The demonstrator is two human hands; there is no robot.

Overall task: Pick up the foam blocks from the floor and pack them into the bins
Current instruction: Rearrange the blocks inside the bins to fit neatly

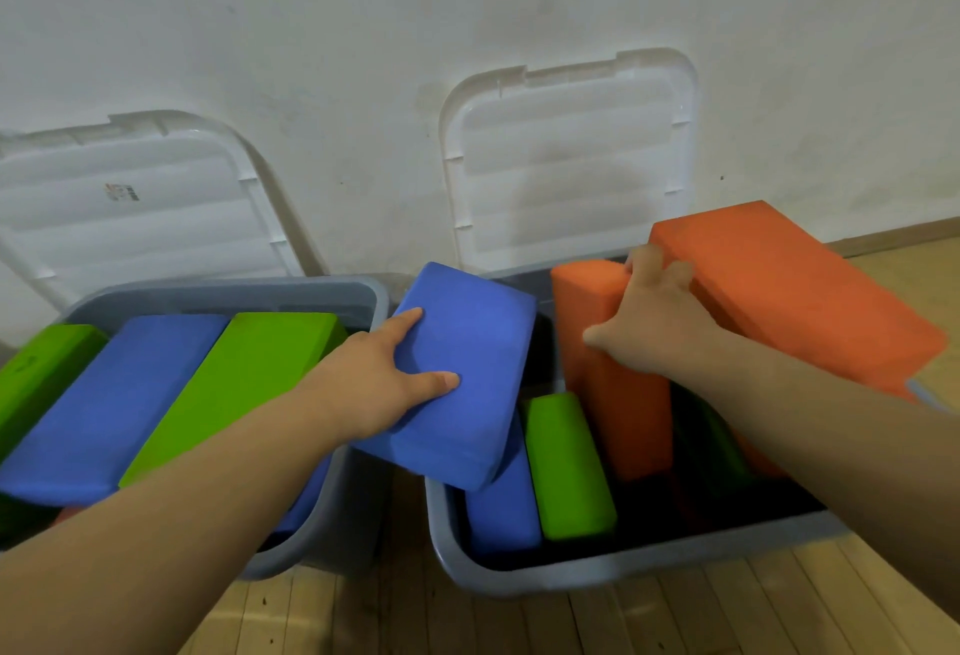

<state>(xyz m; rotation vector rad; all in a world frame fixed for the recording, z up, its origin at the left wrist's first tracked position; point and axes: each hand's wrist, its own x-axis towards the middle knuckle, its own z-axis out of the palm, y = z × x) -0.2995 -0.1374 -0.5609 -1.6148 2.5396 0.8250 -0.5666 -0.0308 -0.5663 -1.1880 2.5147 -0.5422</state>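
Left hand point(374, 379) had its grip closed on the blue block point(467, 373): thumb and forefinger on the top face, other fingers hidden, I'd guess underneath. That block was in the air over the left rim of the right bin point(623, 571), tilted, long axis running near to far, near end overhanging the gap between the two bins. Right hand point(649, 321) gripped the top end of the upright orange block point(618, 410), which stood on end mid-bin, fingers curled over its far edge. A bigger orange slab point(795, 290) leaned across the far right rim. Already stowed on edge at the left of that bin, axes also near to far: a second blue block point(504, 509), directly under the held one, and a green block point(566, 467) touching it on the right. Left bin point(332, 514) looked full, green and blue blocks up to the rim. Open space seemed to be the dark pocket at the near right of the right bin, so the slot lay right of and below the left grip, past the green block. Left hand was the nearer one; the axis already matched the row, so probably just a shift right and down. Risk: the upright orange block sat in the way unless the right hand moved it. Both lids point(571, 160) leaned on the wall behind.
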